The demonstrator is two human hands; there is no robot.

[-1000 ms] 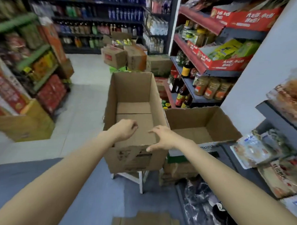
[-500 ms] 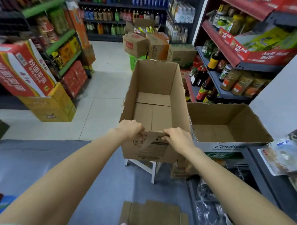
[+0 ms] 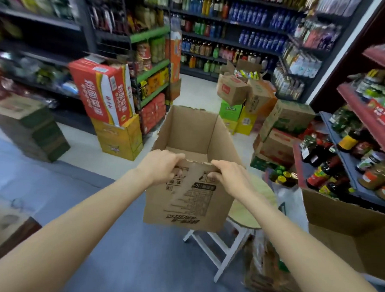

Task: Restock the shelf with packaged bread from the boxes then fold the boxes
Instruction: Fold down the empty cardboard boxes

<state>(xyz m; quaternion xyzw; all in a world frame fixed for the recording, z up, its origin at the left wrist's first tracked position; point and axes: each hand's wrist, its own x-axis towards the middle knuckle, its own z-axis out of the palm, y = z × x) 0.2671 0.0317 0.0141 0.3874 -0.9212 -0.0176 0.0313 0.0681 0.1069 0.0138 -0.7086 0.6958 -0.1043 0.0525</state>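
l hand [image 3: 159,166] & r hand [image 3: 226,176] gripping empty cardboard box [image 3: 185,200] near rim, above stool [image 3: 239,221]

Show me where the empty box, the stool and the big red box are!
Box [image 3: 191,202]: head view, on its printed near wall.
Stool [image 3: 246,213]: head view, on the round seat beside the box.
Red box [image 3: 102,88]: head view, on its front face with white lettering.

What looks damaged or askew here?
The box held by both hands has a ragged, torn near rim. In the aisle beyond, a red carton leans tilted on yellow cartons.
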